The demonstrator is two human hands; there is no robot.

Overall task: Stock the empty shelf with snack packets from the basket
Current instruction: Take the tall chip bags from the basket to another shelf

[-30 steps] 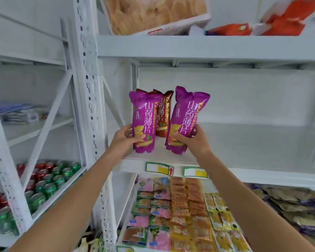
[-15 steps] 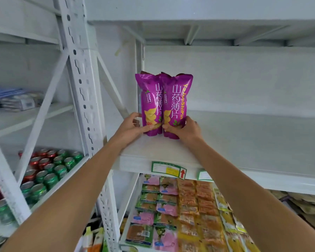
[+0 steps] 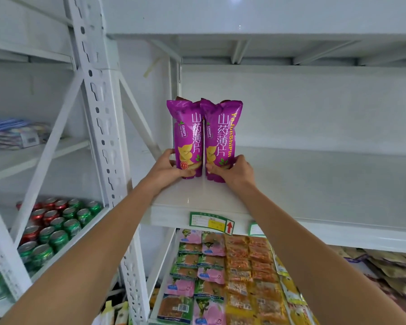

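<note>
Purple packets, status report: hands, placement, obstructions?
Left hand grips left purple packet, right hand grips right purple packet. Both upright, side by side, at shelf left end. Nothing blocking them.

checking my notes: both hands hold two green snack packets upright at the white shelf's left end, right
Wrong colour: the head view shows the left hand and right hand holding two purple foil snack packets upright at the left end of the white metal shelf.

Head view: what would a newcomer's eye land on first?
Two purple snack packets stand upright side by side at the left end of the white shelf: the left packet gripped low by the left hand, the right packet by the right hand. Red and green cans crowd the lower left.
</note>
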